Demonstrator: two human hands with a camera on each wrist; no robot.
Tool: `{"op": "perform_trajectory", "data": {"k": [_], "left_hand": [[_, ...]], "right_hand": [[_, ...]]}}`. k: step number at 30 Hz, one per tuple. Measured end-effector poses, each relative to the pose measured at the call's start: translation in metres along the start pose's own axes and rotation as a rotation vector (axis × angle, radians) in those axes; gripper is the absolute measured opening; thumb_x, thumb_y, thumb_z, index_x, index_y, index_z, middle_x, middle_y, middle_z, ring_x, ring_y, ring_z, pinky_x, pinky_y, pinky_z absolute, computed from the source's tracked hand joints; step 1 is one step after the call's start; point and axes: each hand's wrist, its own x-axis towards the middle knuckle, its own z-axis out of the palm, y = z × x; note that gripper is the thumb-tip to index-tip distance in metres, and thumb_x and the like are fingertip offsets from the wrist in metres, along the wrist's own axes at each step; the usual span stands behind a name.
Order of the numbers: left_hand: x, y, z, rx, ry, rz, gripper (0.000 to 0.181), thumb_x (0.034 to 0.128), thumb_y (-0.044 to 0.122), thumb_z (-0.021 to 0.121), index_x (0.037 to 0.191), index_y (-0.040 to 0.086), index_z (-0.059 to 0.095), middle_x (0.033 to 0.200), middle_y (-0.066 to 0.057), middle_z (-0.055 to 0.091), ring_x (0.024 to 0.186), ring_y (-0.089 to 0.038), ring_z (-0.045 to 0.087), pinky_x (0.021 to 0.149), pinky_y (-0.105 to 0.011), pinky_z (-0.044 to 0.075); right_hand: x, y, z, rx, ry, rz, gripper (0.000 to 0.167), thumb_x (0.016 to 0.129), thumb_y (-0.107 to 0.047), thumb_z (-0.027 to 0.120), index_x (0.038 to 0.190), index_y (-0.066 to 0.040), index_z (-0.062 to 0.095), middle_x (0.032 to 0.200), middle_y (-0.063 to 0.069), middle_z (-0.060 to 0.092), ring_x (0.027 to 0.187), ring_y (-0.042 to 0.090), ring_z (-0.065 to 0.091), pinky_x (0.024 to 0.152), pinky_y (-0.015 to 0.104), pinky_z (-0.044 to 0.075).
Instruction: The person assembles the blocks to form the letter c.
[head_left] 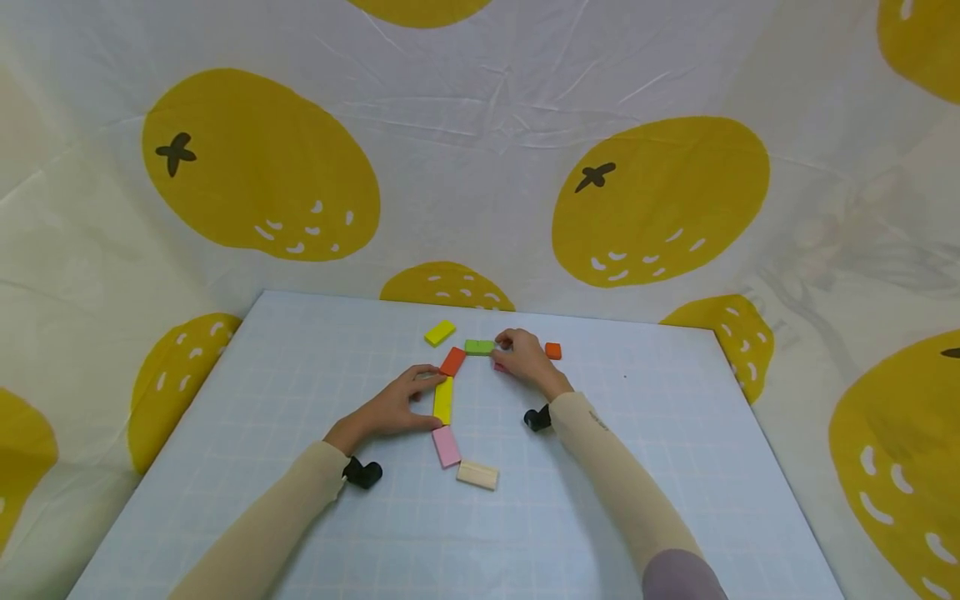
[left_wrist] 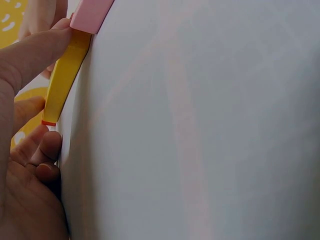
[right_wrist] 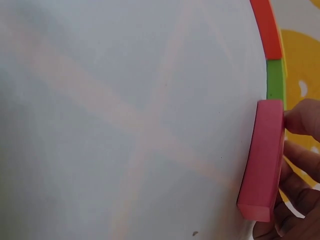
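Note:
Several flat toy blocks lie end to end in a curve on the table. My left hand (head_left: 397, 406) holds a yellow block (head_left: 443, 401) by its ends, thumb near the light pink block (head_left: 447, 447) and forefinger near the red block (head_left: 453, 361). Beyond the red one lies a green block (head_left: 480, 347). At its right end my right hand (head_left: 525, 360) grips a dark pink block (right_wrist: 262, 155), its thumb close to where pink and green meet in the right wrist view. From the head view most of this pink block is hidden under the hand.
A plain wooden block (head_left: 477, 475) lies at the near end of the curve. Apart from it sit a second yellow block (head_left: 439, 332) at the back and an orange-red block (head_left: 552, 351) right of my right hand. The table (head_left: 360, 542) meets a fruit-print sheet (head_left: 465, 183) behind.

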Motion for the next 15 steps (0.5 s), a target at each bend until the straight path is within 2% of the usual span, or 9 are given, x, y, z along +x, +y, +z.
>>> {"op": "perform_trajectory", "data": {"k": [9,15], "left_hand": [[0.0008,-0.0006,0.0005,-0.003,-0.001,-0.002,0.08,0.0843,0.05,0.082,0.155,0.031,0.048,0.163,-0.003,0.033,0.123,-0.024,0.052,0.105,-0.044,0.049],[0.0005,-0.0012,0.0001,-0.003,0.005,-0.002,0.08,0.0842,0.049,0.083,0.154,0.031,0.049,0.163,-0.002,0.034,0.122,-0.024,0.052,0.104,-0.044,0.05]], "right_hand": [[0.0059,0.002,-0.0011,-0.017,-0.002,0.005,0.036,0.097,-0.026,0.068,0.126,-0.005,0.068,0.115,0.012,0.066,0.104,0.027,0.057,0.1,0.041,0.051],[0.0006,0.0013,-0.004,-0.03,-0.009,0.01,0.038,0.098,-0.029,0.069,0.127,-0.005,0.067,0.117,0.011,0.066,0.105,0.027,0.057,0.1,0.042,0.052]]}}
